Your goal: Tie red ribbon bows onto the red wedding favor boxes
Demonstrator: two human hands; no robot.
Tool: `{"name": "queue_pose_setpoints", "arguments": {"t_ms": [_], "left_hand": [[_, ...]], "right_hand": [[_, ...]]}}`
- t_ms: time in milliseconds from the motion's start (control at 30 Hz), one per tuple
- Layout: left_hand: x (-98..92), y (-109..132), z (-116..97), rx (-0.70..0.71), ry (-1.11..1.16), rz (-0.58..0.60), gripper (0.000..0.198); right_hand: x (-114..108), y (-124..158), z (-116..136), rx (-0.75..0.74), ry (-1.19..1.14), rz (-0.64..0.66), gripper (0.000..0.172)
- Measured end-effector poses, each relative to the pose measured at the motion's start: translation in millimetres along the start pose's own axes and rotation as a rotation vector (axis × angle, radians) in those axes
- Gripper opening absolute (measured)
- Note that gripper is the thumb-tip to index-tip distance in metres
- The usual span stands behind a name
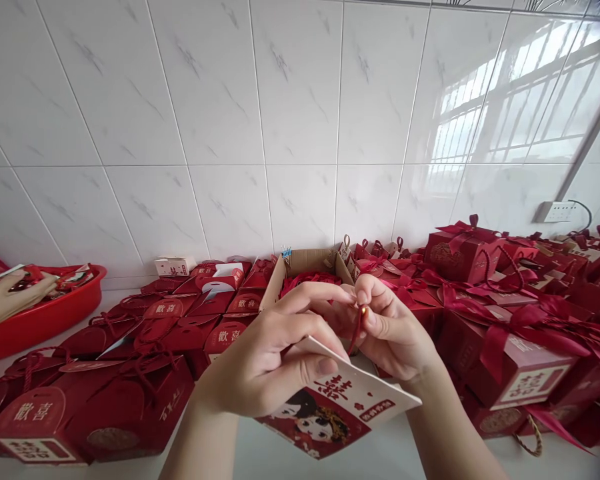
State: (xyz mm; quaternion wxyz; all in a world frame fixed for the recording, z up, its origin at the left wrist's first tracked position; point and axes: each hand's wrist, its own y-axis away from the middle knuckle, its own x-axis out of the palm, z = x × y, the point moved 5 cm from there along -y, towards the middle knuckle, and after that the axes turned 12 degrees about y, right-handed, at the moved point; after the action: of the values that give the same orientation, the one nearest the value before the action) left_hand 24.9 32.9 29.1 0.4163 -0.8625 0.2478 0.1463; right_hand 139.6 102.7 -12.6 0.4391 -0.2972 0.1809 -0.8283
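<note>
In the head view my left hand [275, 353] grips a red-and-white printed card [350, 393], thumb on its front face. The card is tilted and bears red Chinese characters and a cartoon couple; whether it is a flat card or a folded packet I cannot tell. Behind its upper edge, my right hand [395, 327] pinches a thin dark red cord [356, 330] between thumb and forefinger, with a small gold-coloured bit at the pinch. The fingertips of both hands meet there, and part of the cord is hidden by the fingers.
An open cardboard box [307, 259] with red ribbons stands behind my hands. Red gift boxes [125, 407] crowd the left; ribbon-tied boxes [510, 360] are piled at right. Another person's hand [10, 297] reaches into a red basin [75, 307]. A tiled wall [220, 120] rises behind.
</note>
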Motion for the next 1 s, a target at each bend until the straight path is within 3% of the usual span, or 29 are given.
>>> {"name": "queue_pose_setpoints", "arguments": {"t_ms": [267,533,800,933,1000], "left_hand": [[-0.9,0,1,-0.016,-0.115,-0.053,0.010],[-1.3,0,3,-0.054,-0.195,-0.045,0.010],[-2.3,-1,11,-0.114,-0.186,-0.036,0.012],[-7.7,0,15,-0.143,-0.095,-0.087,0.013],[-15.4,2,19,-0.187,-0.081,-0.177,0.013]], "right_hand": [[1,-2,-2,-0.051,0.007,-0.143,0.014],[-7,-3,1,-0.133,0.170,-0.371,0.021],[-13,-6,1,-0.192,0.197,-0.437,0.016],[-23,-2,12,-0.241,0.392,-0.444,0.011],[-29,6,26,-0.308,0.557,-0.491,0.008]]}}
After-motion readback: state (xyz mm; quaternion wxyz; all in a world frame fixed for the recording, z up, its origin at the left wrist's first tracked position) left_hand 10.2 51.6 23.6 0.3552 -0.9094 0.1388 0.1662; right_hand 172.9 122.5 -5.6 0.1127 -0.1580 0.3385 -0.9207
